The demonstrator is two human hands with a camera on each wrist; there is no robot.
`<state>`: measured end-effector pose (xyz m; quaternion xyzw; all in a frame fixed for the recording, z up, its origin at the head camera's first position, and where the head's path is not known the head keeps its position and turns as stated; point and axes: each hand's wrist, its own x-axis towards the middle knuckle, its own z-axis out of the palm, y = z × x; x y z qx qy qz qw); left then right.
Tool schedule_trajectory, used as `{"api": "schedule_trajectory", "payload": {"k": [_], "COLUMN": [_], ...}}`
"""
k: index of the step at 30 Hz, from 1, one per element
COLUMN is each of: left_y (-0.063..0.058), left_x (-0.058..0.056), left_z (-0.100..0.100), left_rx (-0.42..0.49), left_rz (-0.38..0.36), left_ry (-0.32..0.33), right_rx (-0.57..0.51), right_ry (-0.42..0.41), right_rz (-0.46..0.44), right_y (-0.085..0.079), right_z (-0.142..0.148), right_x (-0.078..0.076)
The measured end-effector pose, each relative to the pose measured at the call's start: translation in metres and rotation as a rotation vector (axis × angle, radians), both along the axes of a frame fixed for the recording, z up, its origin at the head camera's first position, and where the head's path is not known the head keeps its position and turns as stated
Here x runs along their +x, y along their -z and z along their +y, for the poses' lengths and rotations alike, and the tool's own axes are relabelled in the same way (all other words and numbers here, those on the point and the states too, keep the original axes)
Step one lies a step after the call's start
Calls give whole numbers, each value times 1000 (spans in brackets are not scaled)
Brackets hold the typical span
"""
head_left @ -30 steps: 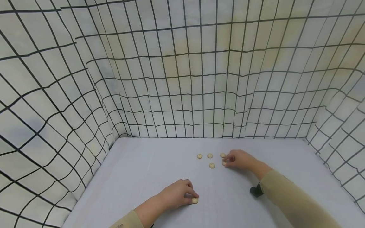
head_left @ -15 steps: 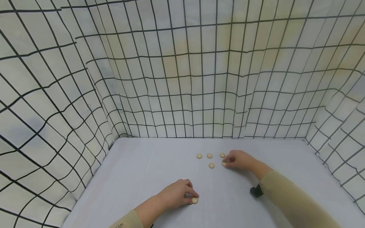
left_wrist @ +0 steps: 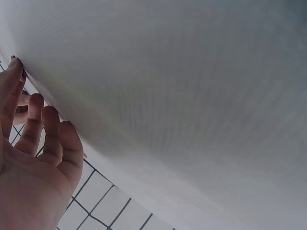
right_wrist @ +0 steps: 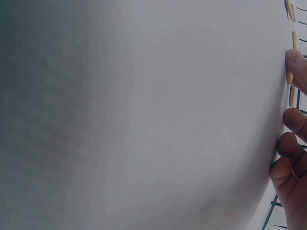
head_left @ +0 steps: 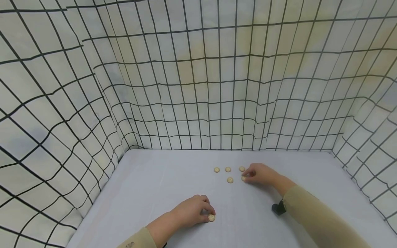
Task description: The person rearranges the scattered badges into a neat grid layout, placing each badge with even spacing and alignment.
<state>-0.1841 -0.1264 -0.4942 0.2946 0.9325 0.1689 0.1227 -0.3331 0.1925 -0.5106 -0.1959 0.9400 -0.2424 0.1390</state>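
My left hand [head_left: 193, 210] pinches the edge of a round beige button [head_left: 212, 217] between thumb and index finger, low over the white tabletop near the front. Farther back, my right hand [head_left: 261, 173] has its thumb and index finger on another button [head_left: 243, 178]. Just behind that one lies a third button [head_left: 242, 168]. More buttons sit to the left: one [head_left: 230, 180] in the front row, and two in the back row, a middle button [head_left: 227, 169] and a leftmost button [head_left: 216, 169]. In the right wrist view, thin button edges [right_wrist: 289, 76] show beside the fingertips.
A white cloth-like table surface [head_left: 149, 186] lies under everything. White walls with a dark grid [head_left: 198, 103] rise at the back and both sides. A black wrist device [head_left: 279, 208] hangs at the right sleeve [head_left: 313, 213].
My left fingers and the button they hold have shifted only very slightly to the left. The right hand and the other buttons look almost unchanged.
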Motion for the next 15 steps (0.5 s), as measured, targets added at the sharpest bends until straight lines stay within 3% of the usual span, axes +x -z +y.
{"api": "schedule_trajectory", "payload": {"k": [15], "left_y": [-2], "left_x": [-1], "left_z": [0], "left_rx": [11], "left_rz": [-39], "left_ry": [-37], "right_rx": [14], "right_ry": [-7], "right_rz": [3], "right_y": [-2], "right_z": [0], "right_x": [2]}}
